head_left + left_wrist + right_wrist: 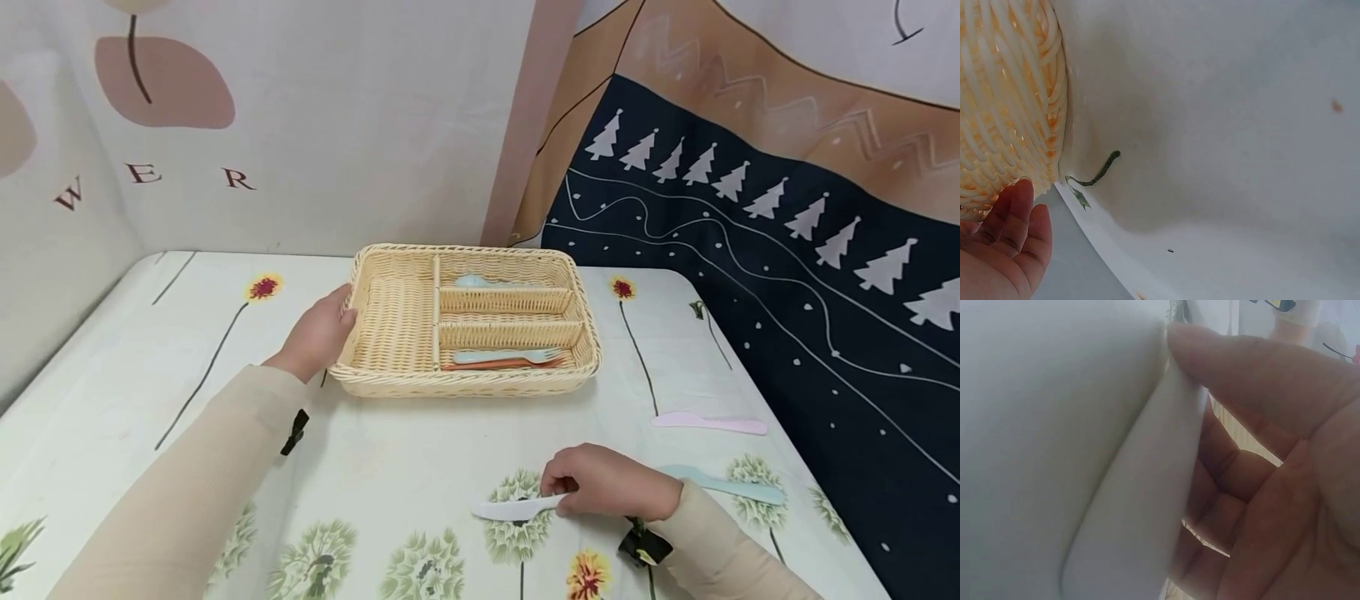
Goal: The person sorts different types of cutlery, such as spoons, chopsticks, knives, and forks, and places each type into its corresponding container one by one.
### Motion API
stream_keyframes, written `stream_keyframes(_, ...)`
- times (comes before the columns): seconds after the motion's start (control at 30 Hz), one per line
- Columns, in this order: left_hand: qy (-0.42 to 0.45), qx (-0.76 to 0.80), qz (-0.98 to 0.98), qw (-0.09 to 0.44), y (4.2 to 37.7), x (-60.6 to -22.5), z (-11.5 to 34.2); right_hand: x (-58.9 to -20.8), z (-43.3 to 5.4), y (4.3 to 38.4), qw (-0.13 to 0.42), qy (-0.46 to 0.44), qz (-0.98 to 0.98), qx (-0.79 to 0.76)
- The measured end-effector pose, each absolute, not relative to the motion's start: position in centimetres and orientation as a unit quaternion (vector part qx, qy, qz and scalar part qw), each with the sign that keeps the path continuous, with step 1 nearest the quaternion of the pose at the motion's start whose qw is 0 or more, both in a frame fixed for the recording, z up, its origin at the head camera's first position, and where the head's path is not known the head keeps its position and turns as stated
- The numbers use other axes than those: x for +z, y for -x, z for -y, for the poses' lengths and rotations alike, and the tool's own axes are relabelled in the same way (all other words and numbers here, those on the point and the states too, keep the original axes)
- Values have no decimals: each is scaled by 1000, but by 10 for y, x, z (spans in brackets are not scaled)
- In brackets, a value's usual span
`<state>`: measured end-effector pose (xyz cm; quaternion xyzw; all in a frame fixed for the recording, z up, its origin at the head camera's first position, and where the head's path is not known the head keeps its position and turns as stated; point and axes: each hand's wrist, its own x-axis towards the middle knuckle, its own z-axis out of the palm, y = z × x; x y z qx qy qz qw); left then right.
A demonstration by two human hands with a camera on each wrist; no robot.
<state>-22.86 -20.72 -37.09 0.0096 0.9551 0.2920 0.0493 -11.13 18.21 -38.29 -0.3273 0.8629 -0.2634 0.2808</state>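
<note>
A wicker cutlery basket point(465, 385) with several compartments stands at the middle back of the table. At its left end my left hand point(318, 333) grips the rim, the thumb on top; the left wrist view shows the fingers point(1016, 209) against the woven wall point(1010, 94). My right hand point(611, 483) pinches a white plastic knife point(517, 508) by its handle, low over the table, blade pointing left. Close up, the right thumb point(1241, 362) presses on the white handle point(1147, 469). In the basket's front compartment lie a light blue fork point(502, 356) and an orange-brown utensil point(495, 364).
A light blue utensil point(471, 282) lies in the rear compartment, partly hidden. Right of the basket, a pink knife point(712, 422) rests on the flowered tablecloth point(405, 467). A light blue knife point(738, 487) lies nearer, partly behind my right wrist. Curtains hang behind the table and along its right side.
</note>
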Motion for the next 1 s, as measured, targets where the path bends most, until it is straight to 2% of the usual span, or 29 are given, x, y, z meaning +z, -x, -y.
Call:
stream_keyframes(0.4,-11,288,-956,52,230,-371,208,-370,-182,116,245,324,-862,-303)
stream_keyframes(1.0,-18,283,-958,46,226,-369,207,-333,-158,133,108,342,-866,-350)
